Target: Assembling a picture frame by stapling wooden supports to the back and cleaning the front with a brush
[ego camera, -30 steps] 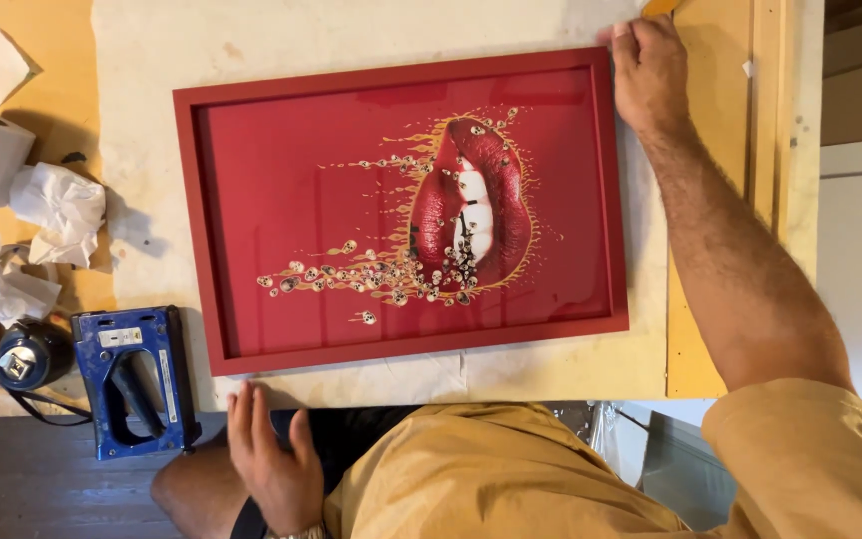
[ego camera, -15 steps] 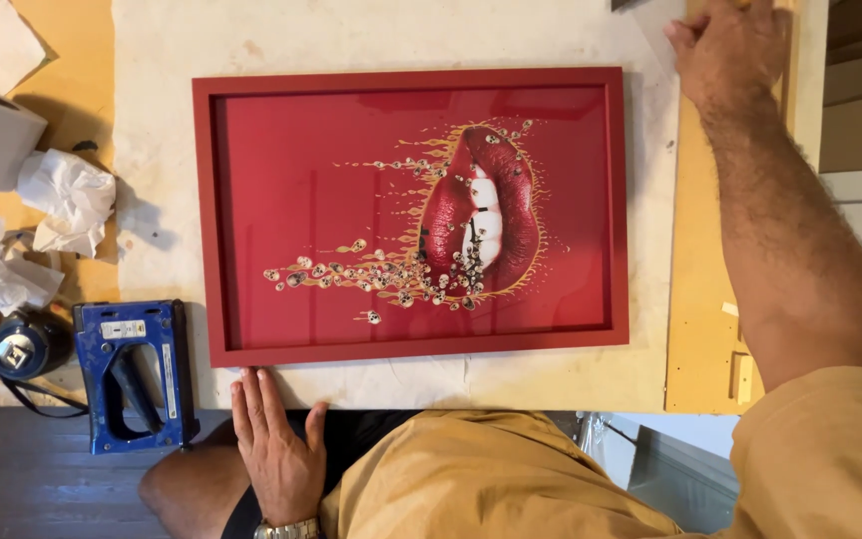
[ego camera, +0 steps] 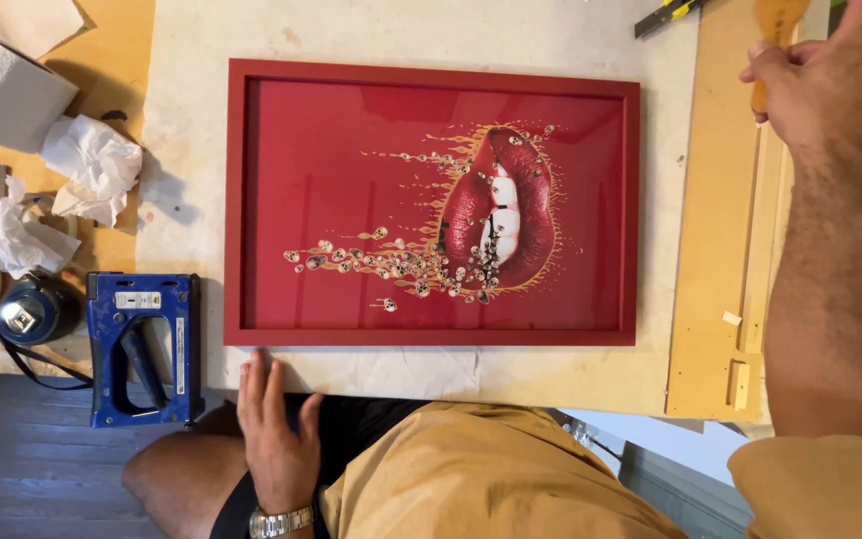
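Work surface (ego camera: pixel 571 379) covered by pale paper, bearing a red picture frame (ego camera: pixel 433 205) that lies flat at centre and encloses a lips print. Blue staple gun (ego camera: pixel 142 344) near the frame's lower-left corner. Left hand (ego camera: pixel 273 439), fingers extended and empty, rests flat at the near edge just below that corner. Right hand (ego camera: pixel 815 85), fingers closed around a yellowish handle (ego camera: pixel 775 25), is well right of the frame.

The blue staple gun (ego camera: pixel 142 344) carries a small white rectangular label (ego camera: pixel 139 298) and a narrow white side strip (ego camera: pixel 179 351).
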